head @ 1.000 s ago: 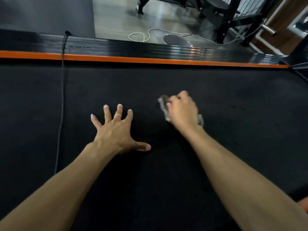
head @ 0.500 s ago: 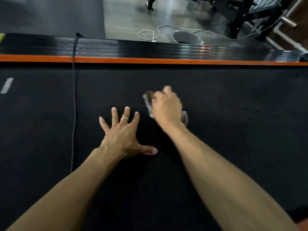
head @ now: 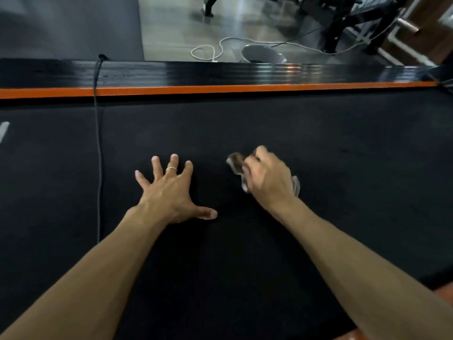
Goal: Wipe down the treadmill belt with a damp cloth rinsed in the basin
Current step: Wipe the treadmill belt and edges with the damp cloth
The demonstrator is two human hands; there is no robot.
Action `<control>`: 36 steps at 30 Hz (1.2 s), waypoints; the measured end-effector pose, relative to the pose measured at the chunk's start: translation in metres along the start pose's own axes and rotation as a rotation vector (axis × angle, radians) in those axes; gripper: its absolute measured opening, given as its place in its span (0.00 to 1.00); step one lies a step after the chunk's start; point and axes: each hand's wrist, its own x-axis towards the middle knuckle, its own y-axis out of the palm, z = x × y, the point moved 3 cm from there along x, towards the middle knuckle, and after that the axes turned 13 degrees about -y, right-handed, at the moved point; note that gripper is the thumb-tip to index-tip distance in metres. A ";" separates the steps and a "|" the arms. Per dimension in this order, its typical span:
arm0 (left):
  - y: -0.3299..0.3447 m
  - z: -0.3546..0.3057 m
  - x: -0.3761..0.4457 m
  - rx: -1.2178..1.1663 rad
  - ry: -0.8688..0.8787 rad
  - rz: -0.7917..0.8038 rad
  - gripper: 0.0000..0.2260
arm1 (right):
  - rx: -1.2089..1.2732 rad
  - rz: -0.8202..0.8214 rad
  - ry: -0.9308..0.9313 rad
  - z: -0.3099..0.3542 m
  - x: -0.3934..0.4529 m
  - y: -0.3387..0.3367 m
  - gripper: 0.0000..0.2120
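Note:
The black treadmill belt fills most of the head view. My right hand grips a small grey-brown cloth bunched under its curled fingers and presses it on the belt near the middle; most of the cloth is hidden beneath the hand. My left hand lies flat on the belt with fingers spread, a ring on one finger, just left of the right hand. A grey basin stands on the floor beyond the treadmill's far side.
A black side rail with an orange stripe borders the belt's far edge. A thin black cord hangs across the belt at left. White cable and black equipment legs lie on the floor beyond.
My right hand with the cloth has slid to the right and slightly toward me across the belt. My left hand stays planted flat in the same spot.

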 end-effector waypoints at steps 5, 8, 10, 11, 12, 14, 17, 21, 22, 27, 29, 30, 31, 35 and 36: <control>-0.004 -0.043 -0.028 -0.057 0.145 -0.039 0.52 | -0.210 0.083 0.115 -0.108 -0.087 -0.028 0.05; 0.013 -0.075 -0.051 -0.051 0.247 -0.015 0.50 | -0.275 0.137 0.429 -0.161 -0.105 -0.040 0.11; 0.023 -0.092 -0.060 -0.044 0.275 0.011 0.52 | -0.232 0.120 0.457 -0.140 -0.100 -0.040 0.12; 0.027 -0.100 -0.062 -0.040 0.279 0.024 0.53 | -0.192 0.115 0.414 -0.117 -0.098 -0.040 0.11; 0.030 -0.107 -0.064 -0.037 0.276 0.037 0.55 | -0.140 0.100 0.331 -0.092 -0.100 -0.038 0.09; 0.036 -0.123 -0.068 -0.022 0.284 0.068 0.57 | -0.046 0.083 0.142 -0.047 -0.118 -0.038 0.07; 0.042 -0.139 -0.077 -0.004 0.309 0.064 0.58 | -0.001 0.064 -0.020 -0.060 -0.140 -0.045 0.07; 0.045 -0.137 -0.080 -0.017 0.293 0.079 0.57 | -0.261 0.070 0.208 -0.147 -0.130 -0.050 0.08; 0.046 -0.135 -0.081 -0.022 0.288 0.076 0.57 | -0.268 0.124 0.304 -0.157 -0.125 -0.049 0.09; 0.056 -0.137 -0.092 -0.023 0.294 0.061 0.55 | -0.099 0.089 0.137 -0.094 -0.128 -0.048 0.06; 0.057 -0.140 -0.094 -0.014 0.299 0.047 0.55 | -0.043 0.093 -0.081 -0.072 -0.155 -0.048 0.06; 0.058 -0.142 -0.094 -0.009 0.302 0.037 0.55 | -0.049 0.115 -0.148 -0.079 -0.166 -0.051 0.06; 0.058 -0.143 -0.093 -0.001 0.307 0.026 0.55 | -0.084 0.124 -0.169 -0.096 -0.174 -0.056 0.09; 0.056 -0.153 -0.092 0.007 0.320 0.017 0.54 | -0.350 0.262 0.203 -0.201 -0.184 -0.080 0.10; 0.056 -0.154 -0.093 0.002 0.320 0.017 0.54 | -0.371 0.307 0.286 -0.212 -0.183 -0.080 0.11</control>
